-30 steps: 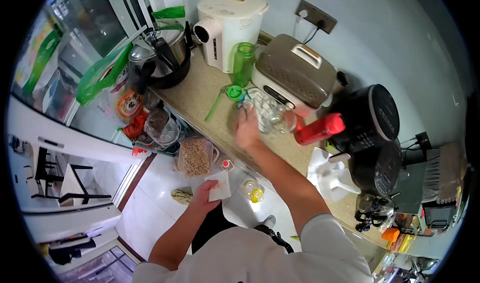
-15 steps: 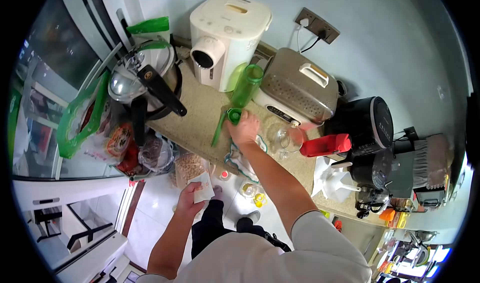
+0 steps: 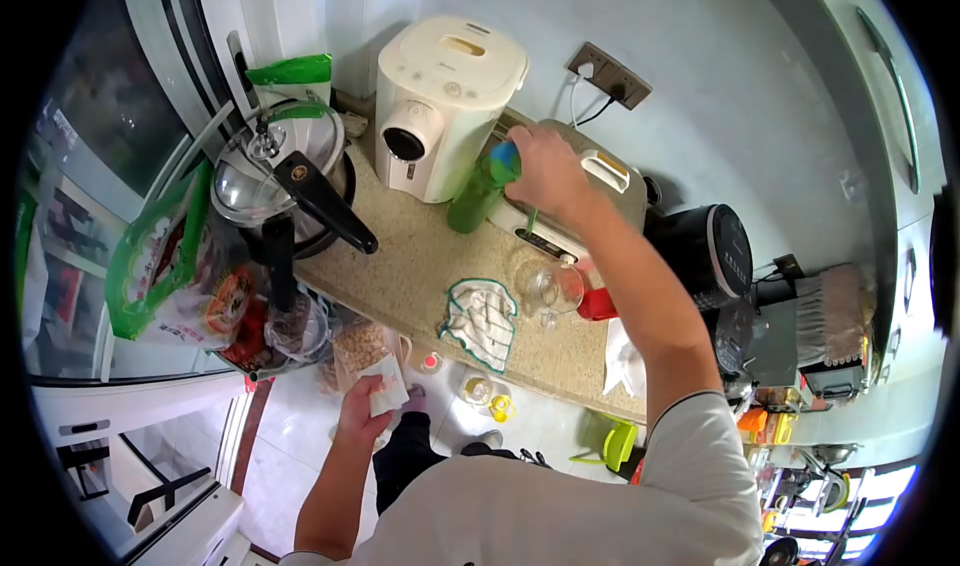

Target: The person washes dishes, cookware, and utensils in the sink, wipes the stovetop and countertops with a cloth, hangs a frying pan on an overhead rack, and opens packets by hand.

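A green see-through bottle (image 3: 468, 204) stands on the counter in front of a white water dispenser (image 3: 440, 96). My right hand (image 3: 550, 171) is closed around the bottle's lid (image 3: 505, 156) at its mouth. The lid looks green-blue, and a green strap (image 3: 531, 223) hangs below my fingers. Whether the lid is seated or only resting there is hidden by the hand. Low on the left, above the floor, my left hand (image 3: 362, 408) pinches a small white paper packet (image 3: 385, 384) with faint reddish print.
A striped cloth (image 3: 482, 324) lies near the counter's front edge, beside a clear glass jug (image 3: 555, 288) and a red bottle (image 3: 597, 304). A pressure cooker (image 3: 285, 176) stands left, a lidded steamer (image 3: 600, 201) and a black appliance (image 3: 705, 256) right. Bags and jars sit on the floor below.
My right hand has lifted the green lid from the counter and carried it up to the bottle's mouth, uncovering the cloth. My left hand still holds the packet. The view has shifted slightly.
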`<state>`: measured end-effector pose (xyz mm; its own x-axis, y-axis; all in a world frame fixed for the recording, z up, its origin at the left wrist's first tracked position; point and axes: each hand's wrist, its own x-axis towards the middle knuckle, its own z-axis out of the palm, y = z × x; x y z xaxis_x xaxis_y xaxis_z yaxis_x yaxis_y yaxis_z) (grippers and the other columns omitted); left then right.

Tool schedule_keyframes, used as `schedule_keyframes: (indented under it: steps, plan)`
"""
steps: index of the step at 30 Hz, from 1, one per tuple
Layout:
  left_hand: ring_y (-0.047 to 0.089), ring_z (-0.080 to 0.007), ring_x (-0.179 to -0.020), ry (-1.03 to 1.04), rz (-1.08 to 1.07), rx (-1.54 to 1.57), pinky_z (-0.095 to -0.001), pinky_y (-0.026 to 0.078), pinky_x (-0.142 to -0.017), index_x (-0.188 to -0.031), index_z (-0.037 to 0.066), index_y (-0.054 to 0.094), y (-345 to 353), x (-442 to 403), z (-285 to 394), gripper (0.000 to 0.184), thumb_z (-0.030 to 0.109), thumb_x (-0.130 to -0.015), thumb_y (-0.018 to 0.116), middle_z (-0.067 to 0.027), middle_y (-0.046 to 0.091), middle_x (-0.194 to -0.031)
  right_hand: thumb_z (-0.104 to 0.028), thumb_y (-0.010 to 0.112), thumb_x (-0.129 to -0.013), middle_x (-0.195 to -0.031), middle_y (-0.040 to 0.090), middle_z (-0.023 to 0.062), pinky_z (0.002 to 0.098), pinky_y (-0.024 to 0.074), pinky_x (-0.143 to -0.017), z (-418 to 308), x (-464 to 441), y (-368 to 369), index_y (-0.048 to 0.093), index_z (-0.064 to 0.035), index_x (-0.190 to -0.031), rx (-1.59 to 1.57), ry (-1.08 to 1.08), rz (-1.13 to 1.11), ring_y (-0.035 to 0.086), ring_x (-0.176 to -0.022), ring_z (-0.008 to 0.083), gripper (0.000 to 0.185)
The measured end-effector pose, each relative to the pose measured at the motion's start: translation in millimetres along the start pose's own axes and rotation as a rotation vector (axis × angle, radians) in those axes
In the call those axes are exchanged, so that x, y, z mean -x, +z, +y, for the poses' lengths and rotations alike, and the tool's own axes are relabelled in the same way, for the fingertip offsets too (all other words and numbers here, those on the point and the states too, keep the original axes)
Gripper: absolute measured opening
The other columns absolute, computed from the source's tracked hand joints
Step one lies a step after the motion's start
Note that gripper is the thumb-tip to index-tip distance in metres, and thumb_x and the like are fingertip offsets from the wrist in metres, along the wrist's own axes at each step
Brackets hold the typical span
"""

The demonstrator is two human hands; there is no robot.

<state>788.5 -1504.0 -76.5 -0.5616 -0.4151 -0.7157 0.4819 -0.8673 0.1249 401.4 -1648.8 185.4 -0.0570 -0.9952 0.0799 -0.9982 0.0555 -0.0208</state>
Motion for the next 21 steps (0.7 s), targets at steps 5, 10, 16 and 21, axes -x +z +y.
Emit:
schedule_keyframes:
  steps: [5, 10, 16, 21]
  plan:
    - [0.069, -0.0234, -0.092, 0.064, 0.014, -0.002, -0.0394, 0.056, -0.084, -0.112, 0.007, 0.065, -17, -7, 5, 0.026, 0.019, -0.089, 0.06, -0.0065, 0.071, -0.1, -0.024, 0.079, -0.069, -0.116, 0.06, 0.0197, 0.0431, 0.0489, -0.097, 17, -25, 33, 0.054, -0.0017, -0.13, -0.088, -0.095, -0.121, 0.059, -0.11, 0.0393, 0.069]
    - [0.069, -0.0225, -0.096, 0.028, -0.046, 0.017, -0.0381, 0.056, -0.089, -0.113, 0.005, 0.064, -26, -1, 11, 0.026, 0.016, -0.091, 0.059, -0.0081, 0.071, -0.102, -0.03, 0.077, -0.073, -0.127, 0.054, 0.0215, 0.043, 0.0489, -0.099, 13, -15, 48, 0.044, -0.0021, -0.141, -0.198, -0.006, -0.124, 0.058, -0.114, 0.0385, 0.08]
    - [0.068, -0.0244, -0.098, 0.038, 0.024, -0.041, -0.0385, 0.055, -0.089, -0.116, 0.004, 0.062, -8, 3, 11, 0.028, 0.016, -0.092, 0.058, -0.0092, 0.07, -0.106, -0.025, 0.081, -0.076, -0.114, 0.058, 0.0241, 0.0433, 0.0526, -0.086, -25, 59, 47, 0.053, 0.0032, -0.122, -0.218, 0.012, 0.461, 0.061, -0.1, 0.0398, 0.061]
    - [0.069, -0.0243, -0.093, 0.038, 0.024, -0.106, -0.0422, 0.054, -0.087, -0.11, 0.007, 0.065, -1, -2, 14, 0.023, 0.019, -0.091, 0.059, -0.0072, 0.071, -0.101, -0.022, 0.082, -0.078, -0.096, 0.056, 0.0207, 0.0434, 0.0505, -0.075, -66, 213, 134, 0.054, 0.0009, -0.105, -0.474, 0.198, 0.336, 0.059, -0.089, 0.038, 0.045]
